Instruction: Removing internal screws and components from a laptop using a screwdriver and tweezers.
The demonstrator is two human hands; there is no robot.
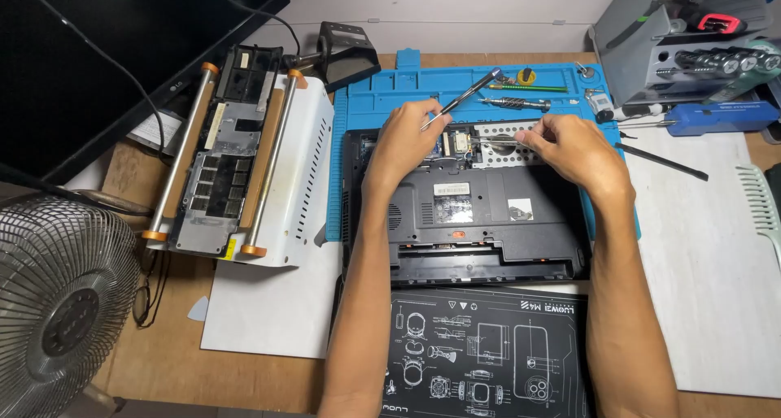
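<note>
On the blue work mat (382, 93), toward its near edge, the upturned black laptop (480, 223) lies with its opened far bay directly under both your hands. Your left hand (405, 137) is clenched around a slim metal tool (464, 97) that slants up toward the mat's far edge. Your right hand (569, 145) pinches tweezers (496, 142), their tips reaching into the bay.

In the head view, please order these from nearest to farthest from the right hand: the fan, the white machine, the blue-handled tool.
From the right hand:
1. Blue-handled tool, on the right, just beyond the hand.
2. White machine, on the left, past the laptop.
3. Fan, at the bottom-left corner.
</note>
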